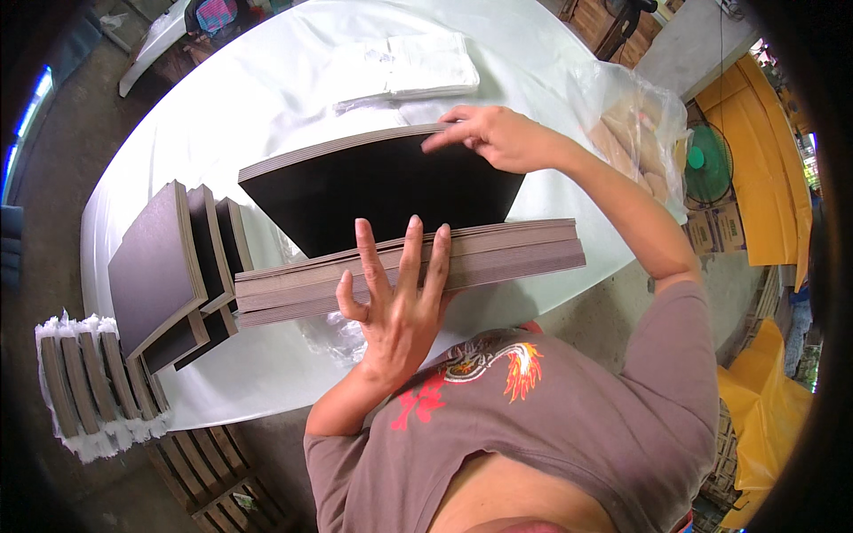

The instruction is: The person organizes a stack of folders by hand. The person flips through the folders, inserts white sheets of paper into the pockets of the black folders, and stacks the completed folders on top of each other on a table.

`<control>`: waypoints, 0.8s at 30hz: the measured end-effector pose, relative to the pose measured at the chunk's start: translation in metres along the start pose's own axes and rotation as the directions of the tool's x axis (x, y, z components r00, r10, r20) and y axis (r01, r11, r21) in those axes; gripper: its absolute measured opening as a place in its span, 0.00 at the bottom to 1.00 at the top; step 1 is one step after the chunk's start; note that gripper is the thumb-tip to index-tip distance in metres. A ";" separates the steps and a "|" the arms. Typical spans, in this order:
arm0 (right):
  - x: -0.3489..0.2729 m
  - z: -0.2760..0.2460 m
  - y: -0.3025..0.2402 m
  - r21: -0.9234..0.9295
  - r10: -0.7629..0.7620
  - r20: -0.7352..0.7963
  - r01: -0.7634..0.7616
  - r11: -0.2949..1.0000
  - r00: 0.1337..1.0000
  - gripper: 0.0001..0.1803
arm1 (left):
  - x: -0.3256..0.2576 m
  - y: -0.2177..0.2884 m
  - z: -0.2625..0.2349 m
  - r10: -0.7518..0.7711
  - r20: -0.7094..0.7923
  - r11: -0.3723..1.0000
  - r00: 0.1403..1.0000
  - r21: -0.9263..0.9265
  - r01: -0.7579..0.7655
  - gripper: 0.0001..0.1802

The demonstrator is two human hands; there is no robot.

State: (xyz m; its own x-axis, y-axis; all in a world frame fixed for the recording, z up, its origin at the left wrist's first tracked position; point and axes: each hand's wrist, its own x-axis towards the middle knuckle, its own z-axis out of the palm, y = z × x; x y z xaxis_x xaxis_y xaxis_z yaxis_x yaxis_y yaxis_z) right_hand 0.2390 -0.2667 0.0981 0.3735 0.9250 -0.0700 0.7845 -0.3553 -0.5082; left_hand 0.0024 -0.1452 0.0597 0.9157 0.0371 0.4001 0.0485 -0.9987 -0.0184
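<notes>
A thick stack of grey-brown boards stands on edge in front of my body, its layered edges facing up. My left hand lies against it with fingers spread and stretched over the edges; its thumb is hidden. Just beyond, a black-faced stack of boards leans away, with a layered top edge. My right hand is at that top edge toward its right end, one finger on the black face and others behind, pinching the edge. How many sheets it grips, I cannot tell.
More dark boards stand in overlapping bundles at the left of the white-covered table. Bundles with white fluffy edging sit at the table's left rim. White packets lie at the back, near a clear plastic bag. A green fan stands right.
</notes>
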 end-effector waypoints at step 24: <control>0.002 -0.022 -0.001 0.391 -0.093 0.119 0.040 0.919 0.989 0.29 | 0.000 -0.009 -0.003 0.101 -0.009 0.995 0.995 0.026 -0.101 0.36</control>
State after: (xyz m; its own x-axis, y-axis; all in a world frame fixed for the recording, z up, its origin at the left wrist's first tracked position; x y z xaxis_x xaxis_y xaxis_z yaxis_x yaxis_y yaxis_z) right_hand 0.2492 -0.2678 0.1176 0.2375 0.9635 -0.1235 0.5423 -0.2370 -0.8060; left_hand 0.0006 -0.1365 0.0627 0.9123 -0.0648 0.4043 -0.0342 -0.9960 -0.0824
